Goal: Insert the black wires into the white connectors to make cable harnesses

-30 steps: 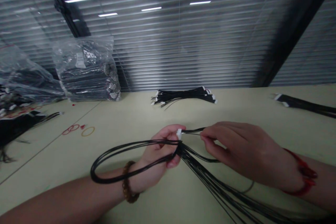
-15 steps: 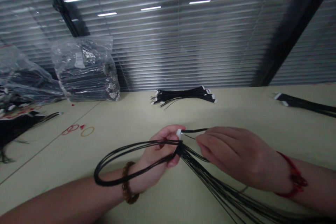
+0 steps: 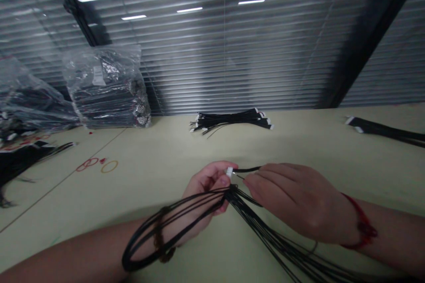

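My left hand [image 3: 207, 190] is shut on a bundle of thin black wires [image 3: 262, 230] just below a small white connector [image 3: 229, 171]. A long loop of the wires [image 3: 142, 247] hangs across my left wrist, over a wooden bead bracelet [image 3: 161, 241]. The other strands fan down toward the bottom right. My right hand [image 3: 292, 199] pinches a short black wire [image 3: 249, 170] close to the connector, and a red string [image 3: 363, 230] circles that wrist.
On the pale table [image 3: 159, 150], a loose wire bundle with white ends [image 3: 230, 120] lies ahead, and another [image 3: 381, 130] lies at right. Plastic bags of wires [image 3: 106, 88] stand back left. Red and yellow rubber bands [image 3: 109, 166] lie left. Window blinds run behind.
The wire loop has dropped from beside my left wrist to hang across it. My right hand has shifted slightly left, nearer the connector.
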Motion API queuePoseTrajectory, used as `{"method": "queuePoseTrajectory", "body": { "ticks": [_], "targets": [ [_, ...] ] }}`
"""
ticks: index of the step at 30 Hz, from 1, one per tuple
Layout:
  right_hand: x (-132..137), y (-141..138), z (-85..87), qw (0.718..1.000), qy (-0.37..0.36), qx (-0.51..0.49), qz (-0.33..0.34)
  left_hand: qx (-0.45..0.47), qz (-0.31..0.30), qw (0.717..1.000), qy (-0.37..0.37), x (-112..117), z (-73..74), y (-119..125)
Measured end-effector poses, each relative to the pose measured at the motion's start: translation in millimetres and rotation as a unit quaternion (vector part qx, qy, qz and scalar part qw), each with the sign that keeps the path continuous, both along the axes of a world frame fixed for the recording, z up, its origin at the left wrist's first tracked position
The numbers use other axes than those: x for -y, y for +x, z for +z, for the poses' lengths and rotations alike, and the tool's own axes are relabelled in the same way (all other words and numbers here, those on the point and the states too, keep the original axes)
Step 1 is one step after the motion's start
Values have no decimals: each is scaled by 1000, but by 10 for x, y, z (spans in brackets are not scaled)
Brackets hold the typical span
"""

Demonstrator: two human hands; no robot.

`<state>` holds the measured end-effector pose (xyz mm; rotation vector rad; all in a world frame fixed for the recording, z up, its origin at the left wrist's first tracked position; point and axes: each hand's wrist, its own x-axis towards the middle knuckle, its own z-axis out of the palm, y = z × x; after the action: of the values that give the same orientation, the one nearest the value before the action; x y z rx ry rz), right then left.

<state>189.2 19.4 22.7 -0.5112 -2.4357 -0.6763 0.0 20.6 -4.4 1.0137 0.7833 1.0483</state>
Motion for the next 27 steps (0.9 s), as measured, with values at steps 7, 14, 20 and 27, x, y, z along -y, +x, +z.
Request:
{"method": "queuePoseTrajectory", "body": {
  "ticks": [7, 14, 20, 27],
  "targets": [
    [21, -8, 41, 999, 50, 5, -1, -6, -14, 1000, 10, -38, -24, 11],
    [23, -12, 42, 999, 43, -2, 2, -12, -43, 999, 31, -53, -82, -16],
    [2, -61, 17, 999, -27, 27, -21, -45, -70, 995, 62, -58, -133, -39],
    [132, 182, 220, 982, -79, -17, -170, -26, 48, 998, 21, -80, -66, -22]
  ]
}}
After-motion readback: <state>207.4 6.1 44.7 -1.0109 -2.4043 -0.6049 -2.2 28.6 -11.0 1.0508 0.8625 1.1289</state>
